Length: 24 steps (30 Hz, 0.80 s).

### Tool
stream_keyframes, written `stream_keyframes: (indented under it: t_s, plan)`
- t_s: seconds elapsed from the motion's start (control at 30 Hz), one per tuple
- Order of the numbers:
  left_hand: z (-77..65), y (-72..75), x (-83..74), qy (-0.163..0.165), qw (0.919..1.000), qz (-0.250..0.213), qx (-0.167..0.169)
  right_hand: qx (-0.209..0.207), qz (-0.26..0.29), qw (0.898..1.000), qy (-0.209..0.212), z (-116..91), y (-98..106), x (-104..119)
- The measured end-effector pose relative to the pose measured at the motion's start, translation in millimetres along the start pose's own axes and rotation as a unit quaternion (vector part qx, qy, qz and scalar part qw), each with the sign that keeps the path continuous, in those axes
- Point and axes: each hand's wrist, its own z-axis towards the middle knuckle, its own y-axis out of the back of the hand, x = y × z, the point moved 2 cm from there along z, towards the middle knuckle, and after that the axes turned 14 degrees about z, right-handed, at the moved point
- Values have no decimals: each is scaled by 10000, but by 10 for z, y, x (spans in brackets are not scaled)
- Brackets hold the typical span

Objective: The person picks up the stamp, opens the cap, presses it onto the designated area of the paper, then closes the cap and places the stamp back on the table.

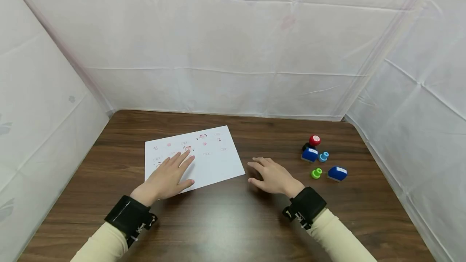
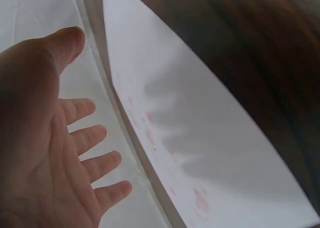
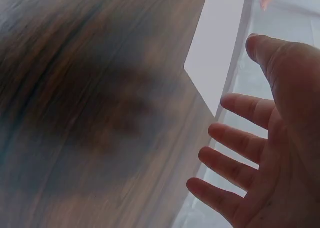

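A white sheet of paper (image 1: 214, 169) with several small red and dark stamp prints lies slanted on the wooden table. Over its lower left part my left hand (image 1: 169, 177) hovers with fingers spread, holding nothing; its shadow falls on the paper in the left wrist view. To the right of the sheet, my right hand (image 1: 273, 176) hangs above the wood, fingers apart and nothing in them. Right of that hand stand a red-topped stamp (image 1: 314, 140), two blue stamps (image 1: 310, 155) (image 1: 337, 173), a light blue stamp (image 1: 323, 156) and a green stamp (image 1: 316, 173).
The dark wooden table (image 1: 218, 229) is bounded by white sheeting (image 1: 233, 51) at the back and on both sides. Each forearm wears a black wrist band (image 1: 129, 217) with a small camera mount.
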Motion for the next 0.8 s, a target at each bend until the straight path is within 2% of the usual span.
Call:
stream_keyframes:
  t_s: [0.23, 0.43, 0.7, 0.8]
  plan:
    - [-168, -95, 129, 98, 9999, 120, -50, 300, 34, 9992, 256, 171, -71, 155]
    - [-297, -133, 203, 219, 9995, 104, -180, 646, -3, 9975, 301, 301, -135, 287]
    - [-400, -140, 305, 450, 9985, 191, -239, 1233, 73, 9921, 232, 405, -264, 367]
    - [-422, -141, 329, 407, 9987, 190, -246, 1344, 97, 9906, 222, 430, -300, 379]
